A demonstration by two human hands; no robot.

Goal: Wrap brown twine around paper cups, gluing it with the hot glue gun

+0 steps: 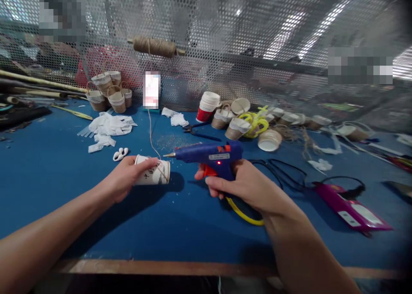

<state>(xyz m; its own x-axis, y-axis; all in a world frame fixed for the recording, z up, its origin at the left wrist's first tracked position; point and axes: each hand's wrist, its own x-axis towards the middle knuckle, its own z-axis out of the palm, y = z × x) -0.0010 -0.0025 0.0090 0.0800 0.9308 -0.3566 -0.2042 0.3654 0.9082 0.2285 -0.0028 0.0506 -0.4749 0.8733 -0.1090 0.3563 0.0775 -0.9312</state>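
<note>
My left hand [128, 174] is wrapped round a white paper cup [152, 176] with dark printing, held on its side above the blue table. A thin twine [150, 133] runs from the back of the table down to the cup and lies along its right end. In my right hand [231, 180] is a blue hot glue gun [209, 153] with a red trigger and a lit red light. Its metal nozzle points left, close to the cup's right end; whether the two touch I cannot tell.
Twine-wrapped cup baskets [116, 101] stand at the back left, near white cloth pieces [111, 124]. Pliers [202, 133], stacked cups [208, 106] and yellow tubing [257, 124] lie behind the glue gun. A purple power strip [349, 206] with black cable is at right. A twine spool [154, 46] hangs on the mesh.
</note>
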